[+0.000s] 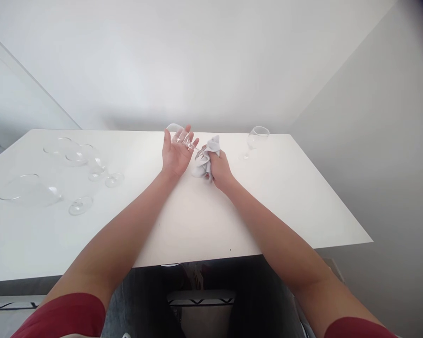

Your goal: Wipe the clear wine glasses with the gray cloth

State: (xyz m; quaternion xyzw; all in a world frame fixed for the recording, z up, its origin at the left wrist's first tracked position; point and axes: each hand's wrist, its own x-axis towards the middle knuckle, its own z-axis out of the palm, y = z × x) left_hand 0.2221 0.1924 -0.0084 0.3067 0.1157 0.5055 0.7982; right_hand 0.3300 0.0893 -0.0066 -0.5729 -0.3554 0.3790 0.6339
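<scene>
A clear wine glass [175,127] is tilted between my two hands, its bowl toward the far left and its stem running down to the right. My left hand [178,152] is palm up under the bowl with fingers loosely spread; they show through the glass. A crumpled white cloth [206,162] is gripped by my right hand [220,166]. The cloth is wrapped about the foot end of the glass, which it partly hides.
Three wine glasses lie on their sides at the left of the white table [204,225], the closest glass [30,192] nearest its left edge. Another wine glass [258,138] stands upright at the back right. A white wall [183,61] rises behind the table.
</scene>
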